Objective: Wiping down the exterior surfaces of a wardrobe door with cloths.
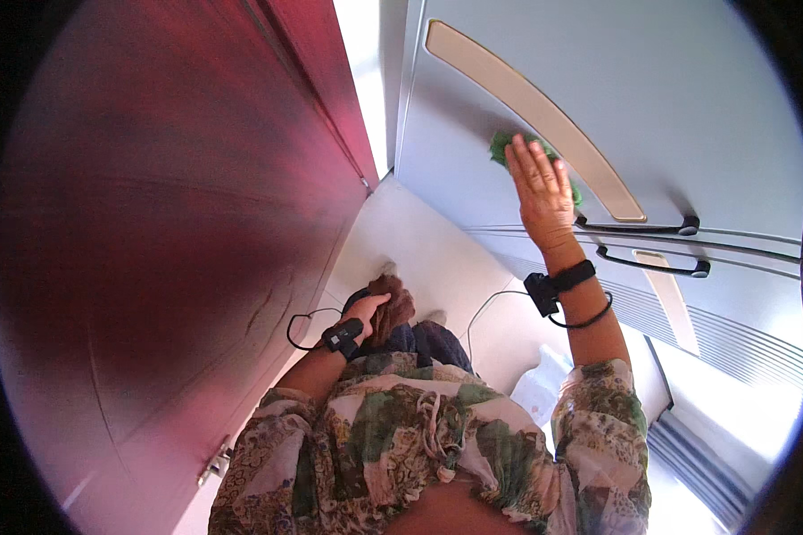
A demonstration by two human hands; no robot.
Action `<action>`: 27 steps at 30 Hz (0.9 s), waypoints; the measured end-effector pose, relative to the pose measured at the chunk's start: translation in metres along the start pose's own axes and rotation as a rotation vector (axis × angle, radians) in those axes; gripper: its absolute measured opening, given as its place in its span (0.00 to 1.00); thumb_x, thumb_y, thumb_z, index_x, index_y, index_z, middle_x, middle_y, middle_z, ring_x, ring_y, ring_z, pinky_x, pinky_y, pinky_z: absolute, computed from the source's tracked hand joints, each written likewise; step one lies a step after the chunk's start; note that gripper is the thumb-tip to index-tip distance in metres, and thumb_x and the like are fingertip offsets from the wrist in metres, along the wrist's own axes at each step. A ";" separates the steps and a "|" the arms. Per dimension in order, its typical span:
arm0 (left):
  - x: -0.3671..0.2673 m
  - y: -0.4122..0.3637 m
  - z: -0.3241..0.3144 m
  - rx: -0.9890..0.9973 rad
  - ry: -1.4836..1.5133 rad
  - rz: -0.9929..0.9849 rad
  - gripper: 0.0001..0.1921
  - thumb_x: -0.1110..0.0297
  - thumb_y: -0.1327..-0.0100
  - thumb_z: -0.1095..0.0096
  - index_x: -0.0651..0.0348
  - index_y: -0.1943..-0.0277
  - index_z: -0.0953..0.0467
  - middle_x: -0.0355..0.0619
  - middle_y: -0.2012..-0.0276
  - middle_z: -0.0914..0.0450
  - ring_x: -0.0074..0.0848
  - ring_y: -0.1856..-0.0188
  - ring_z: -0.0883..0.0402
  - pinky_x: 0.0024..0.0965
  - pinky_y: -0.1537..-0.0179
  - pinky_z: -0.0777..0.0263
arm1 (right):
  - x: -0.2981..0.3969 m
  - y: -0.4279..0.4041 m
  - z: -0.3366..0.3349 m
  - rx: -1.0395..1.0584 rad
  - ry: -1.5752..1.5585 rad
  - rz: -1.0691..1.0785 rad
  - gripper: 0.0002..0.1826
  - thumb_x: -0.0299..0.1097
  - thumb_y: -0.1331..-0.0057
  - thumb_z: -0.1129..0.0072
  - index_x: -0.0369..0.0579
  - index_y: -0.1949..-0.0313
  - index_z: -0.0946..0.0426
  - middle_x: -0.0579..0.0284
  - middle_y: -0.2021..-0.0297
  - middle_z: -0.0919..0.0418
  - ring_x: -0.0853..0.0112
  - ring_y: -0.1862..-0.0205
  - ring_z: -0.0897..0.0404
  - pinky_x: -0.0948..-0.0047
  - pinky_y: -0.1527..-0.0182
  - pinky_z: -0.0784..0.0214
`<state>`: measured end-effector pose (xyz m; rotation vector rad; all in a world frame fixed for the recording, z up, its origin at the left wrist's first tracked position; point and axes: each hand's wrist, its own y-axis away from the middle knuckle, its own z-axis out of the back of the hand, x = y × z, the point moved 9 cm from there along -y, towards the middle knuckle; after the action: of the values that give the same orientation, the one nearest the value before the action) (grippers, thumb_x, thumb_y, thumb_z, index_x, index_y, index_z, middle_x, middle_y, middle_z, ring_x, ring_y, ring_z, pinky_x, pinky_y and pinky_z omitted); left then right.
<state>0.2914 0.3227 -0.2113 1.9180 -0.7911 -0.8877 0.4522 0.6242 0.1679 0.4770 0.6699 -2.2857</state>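
My right hand point(542, 187) lies flat, fingers extended and nearly together, over a green cloth point(502, 148) on a pale grey-blue cabinet door point(455, 160). The cloth's edges show on both sides of the hand. Just beyond my fingers runs a curved beige inlay strip point(535, 107). My left hand point(367, 313) is low in front of my body, gripping a bunched brown cloth point(393, 304). Part of that hand is hidden by the wrist strap and the cloth. Two black handles, an upper one point(636, 229) and a lower one point(656, 263), are right of my right wrist.
A dark red door point(174, 200) stands close on my left, with a metal latch or lock fitting point(215, 461) near its edge. Thin cables run from both wrist devices. Pale floor point(415, 227) lies between door and cabinet. A whitish item point(542, 384) rests on the floor.
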 end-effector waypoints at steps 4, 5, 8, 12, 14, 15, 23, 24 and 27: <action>0.054 0.001 0.002 -0.193 0.099 0.172 0.27 0.59 0.42 0.35 0.67 0.44 0.30 0.50 0.42 0.30 0.36 0.43 0.30 0.35 0.45 0.37 | 0.016 0.032 -0.028 0.098 0.087 0.134 0.27 0.34 0.37 0.56 0.55 0.37 0.38 0.71 0.32 0.49 0.74 0.30 0.54 0.64 0.30 0.72; 0.062 0.001 -0.009 -0.182 0.059 0.142 0.25 0.57 0.42 0.37 0.70 0.48 0.27 0.53 0.47 0.25 0.36 0.46 0.27 0.35 0.46 0.36 | 0.015 0.041 -0.035 0.127 0.112 0.170 0.27 0.34 0.38 0.56 0.54 0.37 0.38 0.70 0.32 0.49 0.74 0.29 0.54 0.65 0.30 0.73; 0.064 0.021 -0.008 -0.284 -0.713 0.187 0.30 0.46 0.44 0.39 0.64 0.47 0.27 0.58 0.45 0.28 0.34 0.46 0.28 0.37 0.43 0.38 | -0.001 0.038 -0.014 0.130 0.025 0.105 0.26 0.33 0.38 0.56 0.53 0.39 0.37 0.70 0.32 0.48 0.74 0.30 0.54 0.65 0.30 0.70; 0.090 0.024 -0.012 -0.177 -0.989 0.239 0.28 0.47 0.45 0.39 0.64 0.52 0.24 0.56 0.52 0.24 0.37 0.52 0.24 0.40 0.51 0.34 | -0.034 0.017 0.046 -0.065 -0.144 -0.071 0.28 0.27 0.41 0.53 0.51 0.38 0.37 0.68 0.32 0.48 0.73 0.30 0.50 0.64 0.31 0.64; 0.115 0.023 -0.007 -0.093 -1.175 0.290 0.26 0.47 0.46 0.38 0.64 0.55 0.22 0.56 0.57 0.21 0.38 0.57 0.21 0.42 0.57 0.32 | -0.044 0.007 0.073 -0.142 -0.216 -0.130 0.30 0.26 0.42 0.53 0.51 0.38 0.38 0.67 0.32 0.48 0.72 0.31 0.49 0.64 0.31 0.63; 0.126 0.018 -0.007 -0.044 -1.270 0.308 0.26 0.47 0.46 0.38 0.64 0.57 0.21 0.55 0.59 0.20 0.39 0.59 0.20 0.43 0.60 0.30 | -0.054 0.002 0.087 -0.185 -0.226 -0.172 0.30 0.25 0.42 0.54 0.51 0.37 0.39 0.67 0.32 0.49 0.72 0.31 0.49 0.63 0.31 0.62; 0.123 0.033 -0.015 0.096 -1.498 0.267 0.27 0.46 0.41 0.42 0.70 0.63 0.22 0.57 0.66 0.21 0.44 0.62 0.22 0.42 0.60 0.32 | -0.031 0.015 0.041 -0.080 0.077 -0.066 0.31 0.33 0.39 0.54 0.51 0.35 0.43 0.67 0.30 0.54 0.72 0.29 0.57 0.65 0.30 0.67; 0.112 0.040 -0.017 0.087 -1.507 0.266 0.27 0.46 0.41 0.42 0.70 0.63 0.22 0.57 0.66 0.21 0.44 0.62 0.22 0.42 0.60 0.32 | -0.024 0.018 0.033 -0.070 0.153 -0.043 0.30 0.34 0.38 0.56 0.50 0.35 0.43 0.67 0.30 0.55 0.72 0.28 0.59 0.65 0.30 0.70; 0.078 0.068 -0.016 0.026 -1.325 0.349 0.27 0.45 0.39 0.44 0.69 0.61 0.24 0.49 0.64 0.22 0.31 0.61 0.25 0.38 0.56 0.35 | -0.008 0.027 0.014 -0.027 0.129 0.020 0.30 0.35 0.37 0.56 0.50 0.35 0.43 0.67 0.30 0.54 0.72 0.28 0.58 0.66 0.30 0.70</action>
<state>0.3345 0.2389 -0.1668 0.9330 -1.7900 -1.8941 0.4744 0.6035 0.1742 0.6201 0.7546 -2.2387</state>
